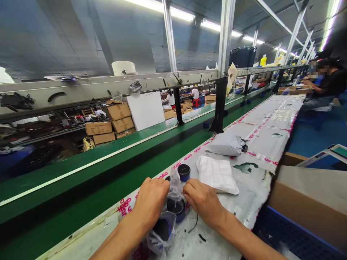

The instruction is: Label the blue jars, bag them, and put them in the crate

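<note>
Between my two hands a clear plastic bag [176, 186] stands up, its film pinched on either side. My left hand [152, 196] has its fingers curled on the bag's left side, partly over a dark round item behind. From the right, my right hand [203, 199] grips the other side with bent fingers. Just behind the bag sits a dark blue round container with a black top [184, 172]. A similar round container [176, 208] stands below the bag. Closer to me, another one [162, 228] lies tilted in clear plastic.
A white folded packet [217, 174] and a grey plastic parcel [225, 144] lie on the covered bench [267, 133]. Left of it runs a green conveyor belt [114, 187]. At right are a cardboard box [311, 191] and a blue crate [295, 236]. A person [325, 79] sits farther along.
</note>
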A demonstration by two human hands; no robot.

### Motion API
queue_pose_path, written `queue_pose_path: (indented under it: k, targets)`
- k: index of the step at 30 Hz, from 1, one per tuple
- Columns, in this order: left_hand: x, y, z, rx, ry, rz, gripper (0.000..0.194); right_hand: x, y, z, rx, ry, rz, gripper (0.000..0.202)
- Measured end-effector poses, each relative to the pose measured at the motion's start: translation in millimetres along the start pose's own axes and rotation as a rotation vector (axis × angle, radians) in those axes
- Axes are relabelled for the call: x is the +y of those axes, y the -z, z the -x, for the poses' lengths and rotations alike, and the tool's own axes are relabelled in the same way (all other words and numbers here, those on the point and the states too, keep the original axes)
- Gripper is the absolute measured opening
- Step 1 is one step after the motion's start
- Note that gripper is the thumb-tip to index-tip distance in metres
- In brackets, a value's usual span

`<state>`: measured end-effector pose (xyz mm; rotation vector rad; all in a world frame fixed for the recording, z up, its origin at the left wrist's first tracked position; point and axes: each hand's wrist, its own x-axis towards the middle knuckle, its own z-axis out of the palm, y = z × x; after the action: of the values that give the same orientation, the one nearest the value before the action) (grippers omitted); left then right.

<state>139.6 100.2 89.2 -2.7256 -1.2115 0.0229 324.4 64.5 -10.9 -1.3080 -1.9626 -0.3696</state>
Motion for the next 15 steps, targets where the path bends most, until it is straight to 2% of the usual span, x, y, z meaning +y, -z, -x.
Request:
queue_pose_path:
  k: [7,15]
  targets:
    - [-2,-2.2,6,-0.057,-0.037,0.080,0.018,-3,7,9,-0.146,-0.078,-0.123,0.019]
    - [-5,-5.9,16,-0.066,-0.106,0.149,0.019,-3,19,24,-0.158,0.017,-0.203,0.019]
